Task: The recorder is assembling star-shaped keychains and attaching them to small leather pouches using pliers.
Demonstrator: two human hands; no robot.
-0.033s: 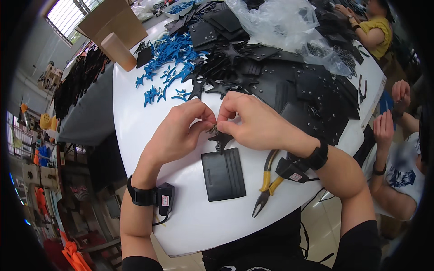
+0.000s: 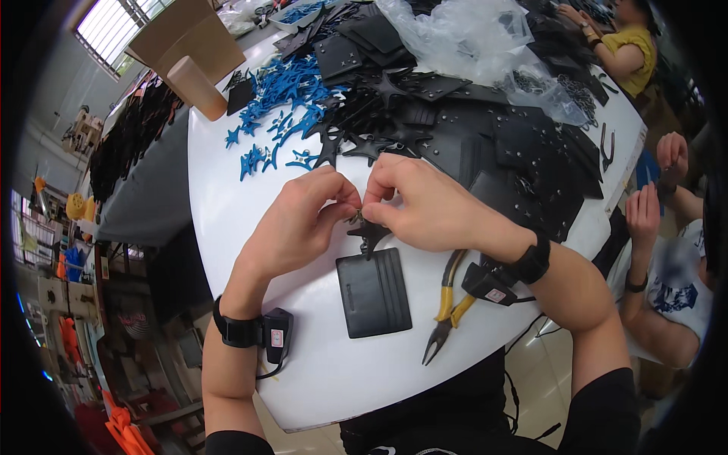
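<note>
My left hand (image 2: 307, 216) is closed in a pinch, thumb against forefinger, on a small brassy metal fitting (image 2: 356, 217). Fingertip to fingertip with it, my right hand (image 2: 421, 205) pinches at the same spot; its fingers cover most of what it grips. Just below the fingertips hangs a black star-shaped charm (image 2: 371, 233), partly behind the right hand. Its lower point reaches the top edge of a black card holder (image 2: 373, 294) with several slots, lying flat on the white table (image 2: 303, 387). Whether charm and card holder are joined cannot be made out.
Yellow-handled pliers (image 2: 446, 322) lie right of the card holder. Beyond my hands are piled blue star charms (image 2: 284, 87), black leather pieces (image 2: 523, 167) and a clear plastic bag (image 2: 462, 45). A bottle (image 2: 196, 87) and cardboard box (image 2: 182, 38) stand far left; co-workers sit right.
</note>
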